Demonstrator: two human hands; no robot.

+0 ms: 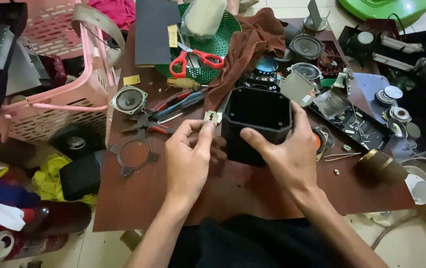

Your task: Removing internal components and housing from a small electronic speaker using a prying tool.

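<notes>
Pinching a razor blade between thumb and forefinger, the left hand holds it at the 9 o'clock rim of the black hexagonal speaker housing, mid-bench. The right hand has its fingers clamped on the housing. A slip could cut that thumb. The housing stands open-end up; the blade's long axis looks roughly level.
</notes>
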